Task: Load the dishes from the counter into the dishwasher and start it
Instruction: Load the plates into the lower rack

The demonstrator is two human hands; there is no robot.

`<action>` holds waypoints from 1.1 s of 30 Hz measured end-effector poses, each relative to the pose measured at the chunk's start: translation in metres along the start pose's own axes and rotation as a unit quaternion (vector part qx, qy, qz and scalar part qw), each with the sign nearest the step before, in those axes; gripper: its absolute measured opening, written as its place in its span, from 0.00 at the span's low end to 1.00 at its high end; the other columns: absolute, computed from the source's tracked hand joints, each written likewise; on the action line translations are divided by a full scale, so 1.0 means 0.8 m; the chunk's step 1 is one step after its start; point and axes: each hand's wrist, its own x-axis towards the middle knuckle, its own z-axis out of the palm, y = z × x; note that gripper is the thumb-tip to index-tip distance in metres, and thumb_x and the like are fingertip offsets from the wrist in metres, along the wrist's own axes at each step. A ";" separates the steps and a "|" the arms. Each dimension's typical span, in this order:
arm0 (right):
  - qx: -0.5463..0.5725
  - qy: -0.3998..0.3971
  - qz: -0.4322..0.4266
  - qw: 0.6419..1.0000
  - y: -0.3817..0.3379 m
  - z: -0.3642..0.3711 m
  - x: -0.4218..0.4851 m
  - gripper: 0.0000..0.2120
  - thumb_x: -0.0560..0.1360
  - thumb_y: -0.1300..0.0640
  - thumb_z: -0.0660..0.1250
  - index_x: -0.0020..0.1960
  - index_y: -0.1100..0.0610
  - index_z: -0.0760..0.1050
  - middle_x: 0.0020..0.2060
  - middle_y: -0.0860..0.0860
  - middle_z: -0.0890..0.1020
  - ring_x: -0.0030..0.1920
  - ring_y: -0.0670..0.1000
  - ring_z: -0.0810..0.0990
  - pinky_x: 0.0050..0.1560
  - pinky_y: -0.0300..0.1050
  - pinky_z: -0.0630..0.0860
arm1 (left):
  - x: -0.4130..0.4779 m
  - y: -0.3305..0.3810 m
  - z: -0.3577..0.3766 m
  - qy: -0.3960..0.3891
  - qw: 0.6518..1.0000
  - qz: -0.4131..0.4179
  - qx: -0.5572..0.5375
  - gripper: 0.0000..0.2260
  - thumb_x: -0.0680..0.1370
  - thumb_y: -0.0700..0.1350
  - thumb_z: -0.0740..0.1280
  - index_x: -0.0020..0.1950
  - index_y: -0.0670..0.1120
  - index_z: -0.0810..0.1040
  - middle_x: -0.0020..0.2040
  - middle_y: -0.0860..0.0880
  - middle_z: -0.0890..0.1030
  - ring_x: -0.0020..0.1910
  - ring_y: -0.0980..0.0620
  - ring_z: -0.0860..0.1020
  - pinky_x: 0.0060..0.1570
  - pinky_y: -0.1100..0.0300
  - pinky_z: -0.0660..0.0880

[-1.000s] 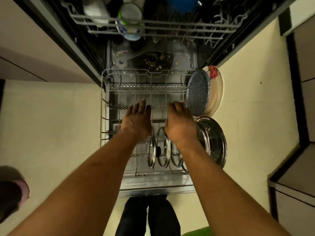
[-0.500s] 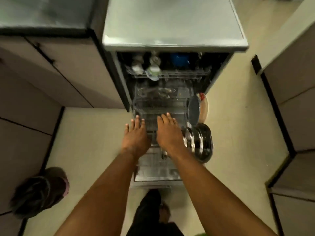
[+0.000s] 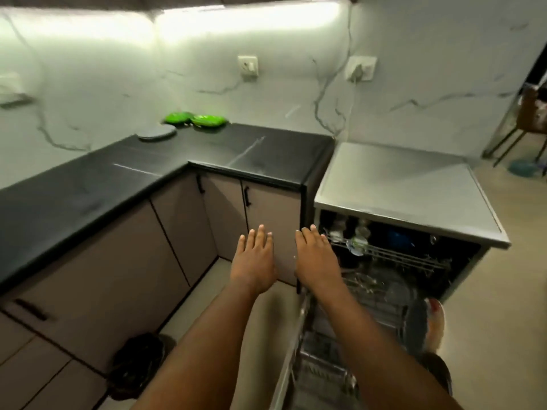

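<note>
Black counter point(image 3: 88, 184), white grey-veined wall point(image 3: 414, 69), two green plates point(image 3: 195, 119).

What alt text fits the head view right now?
Two empty, open hands, left hand and right hand, reach forward beside an open dishwasher whose lower rack is pulled out. On the black countertop behind sit a grey plate and green plates.

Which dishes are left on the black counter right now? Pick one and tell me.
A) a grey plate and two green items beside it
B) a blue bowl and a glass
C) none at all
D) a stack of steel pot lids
A: a grey plate lies near the back corner of the black counter, with two green items just beyond it against the wall; both hands are empty.
</note>
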 end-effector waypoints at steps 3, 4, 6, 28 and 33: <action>-0.004 0.020 -0.041 0.999 -0.037 -0.016 0.035 0.30 0.79 0.57 0.61 0.78 0.60 0.54 0.77 0.57 0.59 0.78 0.56 0.51 0.77 0.52 0.51 | 0.010 -0.040 -0.026 0.021 0.999 -0.028 0.000 0.30 0.83 0.48 0.55 0.82 0.43 0.45 0.81 0.43 0.42 0.80 0.43 0.43 0.77 0.46 0.41; -0.004 0.026 -0.056 0.998 -0.050 -0.019 0.051 0.30 0.79 0.58 0.61 0.78 0.60 0.54 0.77 0.57 0.58 0.78 0.56 0.51 0.77 0.52 0.51 | 0.018 -0.057 -0.036 0.027 0.999 -0.038 -0.003 0.31 0.83 0.48 0.55 0.82 0.43 0.45 0.81 0.43 0.41 0.80 0.43 0.43 0.77 0.46 0.41; -0.003 0.033 -0.081 0.996 -0.077 -0.022 0.079 0.30 0.79 0.58 0.60 0.78 0.60 0.53 0.77 0.57 0.57 0.78 0.55 0.50 0.77 0.52 0.49 | 0.032 -0.089 -0.049 0.040 0.998 -0.056 -0.003 0.31 0.83 0.48 0.55 0.82 0.43 0.45 0.81 0.43 0.41 0.80 0.43 0.43 0.77 0.47 0.41; 0.035 -0.013 -0.147 0.988 -0.315 0.077 0.447 0.33 0.81 0.42 0.55 0.79 0.58 0.51 0.78 0.54 0.55 0.79 0.52 0.46 0.78 0.50 0.46 | 0.244 -0.476 -0.043 0.009 0.989 -0.149 -0.001 0.32 0.83 0.51 0.57 0.82 0.45 0.44 0.81 0.44 0.41 0.80 0.44 0.42 0.77 0.46 0.41; 0.062 -0.002 -0.149 0.987 -0.324 0.107 0.561 0.33 0.81 0.43 0.57 0.79 0.58 0.53 0.78 0.55 0.58 0.79 0.53 0.50 0.78 0.50 0.49 | 0.337 -0.525 -0.042 0.014 0.987 -0.162 0.016 0.32 0.83 0.52 0.57 0.82 0.45 0.45 0.81 0.43 0.42 0.80 0.43 0.43 0.77 0.45 0.41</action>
